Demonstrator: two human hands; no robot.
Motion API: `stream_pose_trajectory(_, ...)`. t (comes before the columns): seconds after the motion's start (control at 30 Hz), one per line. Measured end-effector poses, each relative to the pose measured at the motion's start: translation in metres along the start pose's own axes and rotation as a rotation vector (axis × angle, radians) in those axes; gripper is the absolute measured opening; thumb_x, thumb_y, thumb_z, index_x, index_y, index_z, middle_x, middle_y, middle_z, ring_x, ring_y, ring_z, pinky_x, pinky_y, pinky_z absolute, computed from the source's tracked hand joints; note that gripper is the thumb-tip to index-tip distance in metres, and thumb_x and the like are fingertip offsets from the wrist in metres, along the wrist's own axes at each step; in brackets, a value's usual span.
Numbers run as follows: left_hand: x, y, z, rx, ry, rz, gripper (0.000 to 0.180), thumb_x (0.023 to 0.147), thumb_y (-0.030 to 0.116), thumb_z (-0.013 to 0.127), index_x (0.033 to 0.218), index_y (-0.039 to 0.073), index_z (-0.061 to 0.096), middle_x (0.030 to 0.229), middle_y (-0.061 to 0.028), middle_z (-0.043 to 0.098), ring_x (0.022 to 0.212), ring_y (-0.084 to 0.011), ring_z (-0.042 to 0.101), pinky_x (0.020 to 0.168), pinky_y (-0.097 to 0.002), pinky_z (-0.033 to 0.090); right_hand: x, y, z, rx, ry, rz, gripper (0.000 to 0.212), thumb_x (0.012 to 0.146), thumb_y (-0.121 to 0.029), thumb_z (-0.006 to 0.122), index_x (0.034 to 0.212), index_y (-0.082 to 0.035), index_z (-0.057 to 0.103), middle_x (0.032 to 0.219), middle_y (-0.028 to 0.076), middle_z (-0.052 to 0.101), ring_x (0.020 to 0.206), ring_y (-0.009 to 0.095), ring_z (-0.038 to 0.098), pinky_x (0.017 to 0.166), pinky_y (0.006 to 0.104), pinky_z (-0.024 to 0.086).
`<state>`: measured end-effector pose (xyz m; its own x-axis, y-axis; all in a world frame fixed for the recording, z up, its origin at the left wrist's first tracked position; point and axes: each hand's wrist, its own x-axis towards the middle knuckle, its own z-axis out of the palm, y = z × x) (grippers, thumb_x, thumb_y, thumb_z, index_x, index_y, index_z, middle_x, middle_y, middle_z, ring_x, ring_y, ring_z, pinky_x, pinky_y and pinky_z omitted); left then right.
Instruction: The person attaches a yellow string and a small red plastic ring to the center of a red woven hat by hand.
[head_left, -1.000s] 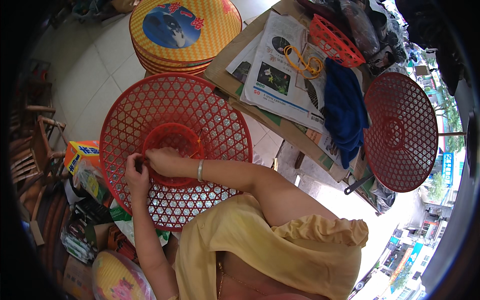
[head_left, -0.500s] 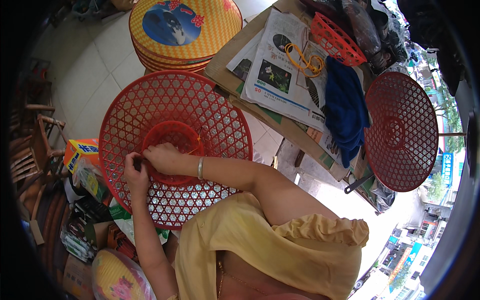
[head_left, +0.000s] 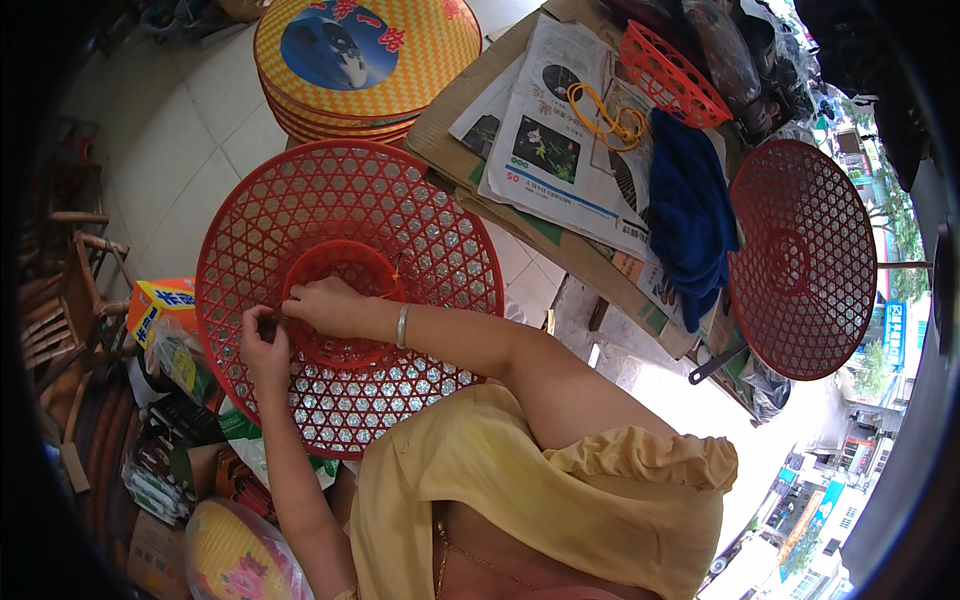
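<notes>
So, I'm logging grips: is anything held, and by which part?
Can't tell: left hand and right hand meet by the inner ring of the red woven hat, grip hidden.

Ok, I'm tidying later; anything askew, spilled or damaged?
No spill or damage stands out on the red openwork hat or around it. Only the blue cloth looks untidy, bunched over the edge of the newspapers.

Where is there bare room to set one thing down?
The widest bare patch is tiled floor, between the stacked yellow hats and the bamboo chair. The cardboard shows a narrow bare strip beside the newspapers. Left of the red openwork hat it is crowded, with an orange box and bags.
</notes>
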<state>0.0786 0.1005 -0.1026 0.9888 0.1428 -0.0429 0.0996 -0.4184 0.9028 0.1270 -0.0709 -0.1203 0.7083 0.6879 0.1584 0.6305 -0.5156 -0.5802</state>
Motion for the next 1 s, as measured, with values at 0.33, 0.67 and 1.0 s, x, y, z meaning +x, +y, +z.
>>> stream_pose_trajectory(0.33, -0.007, 0.017, 0.0, 0.151, -0.026, 0.091, 0.021, 0.083, -0.005, 0.058, 0.102, 0.003, 0.057, 0.09, -0.0082, 0.065, 0.081, -0.0155, 0.063, 0.073, -0.0279, 0.049, 0.001, 0.002, 0.011, 0.149, 0.079, 0.044, 0.017, 0.081, -0.013, 0.061, 0.097, -0.007, 0.06, 0.091, 0.012, 0.061, 0.079, 0.033, 0.065, 0.064, 0.0461, 0.051)
stream_pose_trajectory(0.67, -0.008, 0.008, -0.015, 0.07, 0.002, 0.019, 0.014, 0.086, -0.003, 0.057, 0.096, 0.002, 0.049, 0.082, -0.0065, 0.056, 0.077, -0.0148, 0.057, 0.072, -0.0289, 0.047, 0.0, -0.003, -0.02, 0.225, -0.16, 0.185, 0.02, 0.084, -0.025, 0.063, 0.096, -0.01, 0.067, 0.085, 0.015, 0.069, 0.081, 0.033, 0.067, 0.071, 0.0467, 0.051)
stream_pose_trajectory(1.0, -0.01, 0.014, -0.019, 0.334, -0.021, 0.03, 0.016, 0.085, -0.003, 0.057, 0.099, 0.001, 0.05, 0.087, -0.0131, 0.055, 0.08, -0.0278, 0.058, 0.075, -0.0339, 0.047, -0.004, -0.002, -0.032, 0.154, -0.192, 0.332, 0.023, 0.084, -0.029, 0.064, 0.096, -0.01, 0.068, 0.084, 0.014, 0.069, 0.082, 0.031, 0.067, 0.074, 0.044, 0.052)
